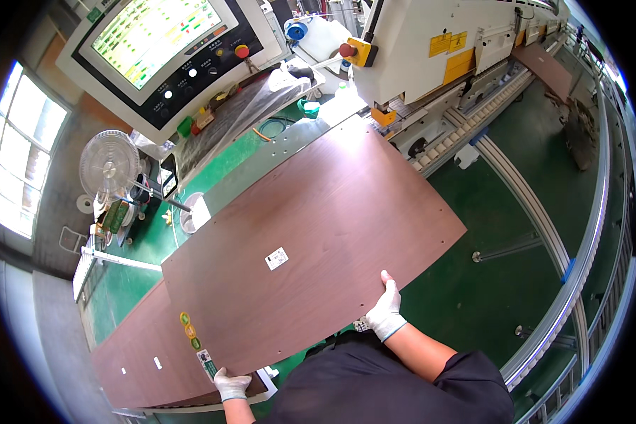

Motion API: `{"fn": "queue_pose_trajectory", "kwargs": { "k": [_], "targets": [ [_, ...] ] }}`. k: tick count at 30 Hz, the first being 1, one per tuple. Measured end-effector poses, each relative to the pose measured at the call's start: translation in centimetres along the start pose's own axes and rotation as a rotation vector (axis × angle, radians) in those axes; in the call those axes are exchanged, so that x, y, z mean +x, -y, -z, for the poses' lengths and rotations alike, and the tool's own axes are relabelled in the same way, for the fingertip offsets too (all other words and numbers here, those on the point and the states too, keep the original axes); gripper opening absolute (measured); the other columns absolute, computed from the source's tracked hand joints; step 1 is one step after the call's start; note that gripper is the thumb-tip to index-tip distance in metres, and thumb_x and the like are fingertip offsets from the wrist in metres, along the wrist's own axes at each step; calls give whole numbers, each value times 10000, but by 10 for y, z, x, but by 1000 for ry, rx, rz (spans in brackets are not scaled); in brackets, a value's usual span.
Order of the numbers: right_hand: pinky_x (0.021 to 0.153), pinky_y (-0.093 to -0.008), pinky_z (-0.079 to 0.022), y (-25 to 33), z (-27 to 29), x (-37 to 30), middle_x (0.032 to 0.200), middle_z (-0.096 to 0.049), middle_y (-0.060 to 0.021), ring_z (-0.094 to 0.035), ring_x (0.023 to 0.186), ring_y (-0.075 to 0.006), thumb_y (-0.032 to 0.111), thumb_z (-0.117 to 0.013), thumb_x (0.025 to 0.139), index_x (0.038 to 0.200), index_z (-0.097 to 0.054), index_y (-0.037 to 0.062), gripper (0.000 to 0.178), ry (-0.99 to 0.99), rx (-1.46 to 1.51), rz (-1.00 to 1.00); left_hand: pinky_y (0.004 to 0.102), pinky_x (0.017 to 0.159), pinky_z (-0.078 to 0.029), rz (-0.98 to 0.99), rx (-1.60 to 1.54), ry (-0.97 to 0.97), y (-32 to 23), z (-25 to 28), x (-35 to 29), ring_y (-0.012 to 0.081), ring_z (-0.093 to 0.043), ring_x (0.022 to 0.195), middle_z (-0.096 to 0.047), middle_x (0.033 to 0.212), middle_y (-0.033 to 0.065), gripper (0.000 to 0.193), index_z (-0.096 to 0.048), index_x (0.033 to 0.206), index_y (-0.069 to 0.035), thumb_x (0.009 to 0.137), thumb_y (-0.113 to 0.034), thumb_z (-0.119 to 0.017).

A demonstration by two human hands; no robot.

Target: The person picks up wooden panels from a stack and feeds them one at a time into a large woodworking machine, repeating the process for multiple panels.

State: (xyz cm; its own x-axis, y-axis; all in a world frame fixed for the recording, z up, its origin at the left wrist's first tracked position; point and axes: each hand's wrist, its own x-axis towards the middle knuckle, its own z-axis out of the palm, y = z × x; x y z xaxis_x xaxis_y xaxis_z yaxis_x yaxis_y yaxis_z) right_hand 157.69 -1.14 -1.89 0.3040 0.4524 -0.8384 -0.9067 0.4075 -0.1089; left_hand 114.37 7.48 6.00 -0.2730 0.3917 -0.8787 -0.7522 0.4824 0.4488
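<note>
A large brown wood-grain panel (332, 233) with a white label (276, 258) and small drilled holes is tilted across the space in front of me. My right hand (386, 309), in a white glove, grips its near edge, thumb on the top face and fingers hidden beneath. At the panel's lower left corner, my gloved left hand (232, 385) closes on the edge beside a strip of round stickers (190, 330). The far end of the panel reaches the machine's infeed side. Below and to the left lie more brown panels (138, 353), partly covered by the held one.
A control console (155, 53) with a lit screen stands at the upper left, near a fan (109, 166). The long white machine (424, 53) runs to the upper right, with a roller track (473, 113) along it. Curved metal rails (586, 261) bound the right side.
</note>
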Motion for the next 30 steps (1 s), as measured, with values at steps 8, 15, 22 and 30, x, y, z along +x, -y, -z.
{"fn": "queue_pose_trajectory", "kwargs": {
  "k": [8, 15, 22, 30],
  "targets": [
    [998, -537, -434, 26, -31, -27, 1253, -611, -88, -556, 1159, -323, 403, -651, 899, 1224, -587, 94, 454, 17, -67, 36, 519, 1088, -358, 66, -8, 45, 19, -24, -28, 294, -486, 1314, -556, 1386, 76, 500, -525, 1341, -108, 998, -303, -218],
    [1013, -536, -426, 35, -29, -22, 1293, -586, -97, -539, 1188, -324, 390, -683, 882, 1274, -558, 84, 513, 38, -63, 38, 528, 1102, -340, 92, -12, 125, 24, -23, -28, 313, -461, 1337, -543, 1398, 92, 538, -514, 1351, -89, 1005, -330, -179],
    [1022, -541, -420, 65, -31, -15, 1286, -611, -98, -547, 1182, -344, 449, -607, 919, 1248, -597, 96, 483, 186, -38, -45, 557, 1107, -337, 169, -67, 256, 37, -14, -30, 337, -430, 1345, -473, 1443, 135, 530, -453, 1388, -81, 994, -383, -268],
    [1031, -548, -415, 153, -50, 3, 1265, -637, -76, -569, 1178, -326, 407, -648, 888, 1194, -642, 103, 432, 106, -156, 55, 530, 1057, -410, 455, -63, 513, 91, -19, -53, 361, -481, 1268, -471, 1403, 169, 546, -414, 1387, -27, 986, -394, -456]
  ]
}}
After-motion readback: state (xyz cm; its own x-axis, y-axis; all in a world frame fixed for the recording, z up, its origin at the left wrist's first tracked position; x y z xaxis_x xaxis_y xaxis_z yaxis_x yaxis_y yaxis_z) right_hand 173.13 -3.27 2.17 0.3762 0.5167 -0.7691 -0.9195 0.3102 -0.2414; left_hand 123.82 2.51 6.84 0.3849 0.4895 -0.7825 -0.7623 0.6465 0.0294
